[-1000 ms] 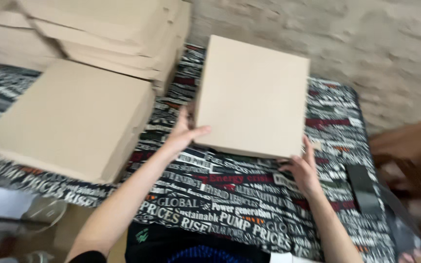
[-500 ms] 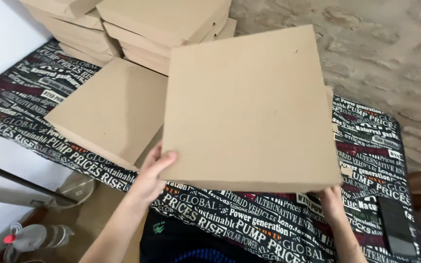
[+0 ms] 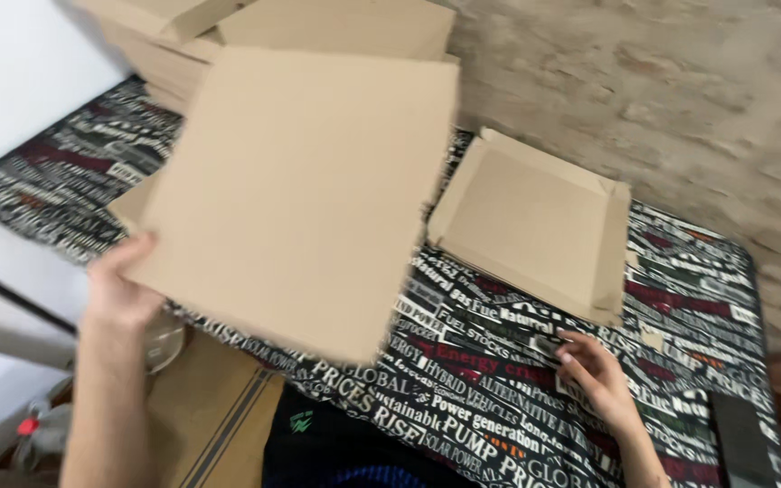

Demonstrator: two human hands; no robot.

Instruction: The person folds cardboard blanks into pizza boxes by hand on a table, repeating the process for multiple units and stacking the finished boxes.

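My left hand (image 3: 121,289) grips the lower left corner of a flat brown cardboard lid (image 3: 300,194) and holds it tilted above the left part of the table. An open, shallow cardboard tray (image 3: 531,226) lies on the table to the right of the lid. My right hand (image 3: 594,370) rests on the printed black-and-white tablecloth (image 3: 463,361) just in front of that tray, fingers apart, holding nothing. The lid hides another flat box beneath it; only a corner of that box (image 3: 130,206) shows.
A stack of flat cardboard boxes (image 3: 318,23) stands at the back left against a rough stone wall (image 3: 662,90). A dark flat device (image 3: 743,443) lies at the table's right front. More cardboard (image 3: 205,425) and a bottle (image 3: 38,429) sit on the floor at lower left.
The cardboard lid came up off its tray and swung left in my left hand. My right hand let go and dropped to the tablecloth. The open tray is now uncovered.
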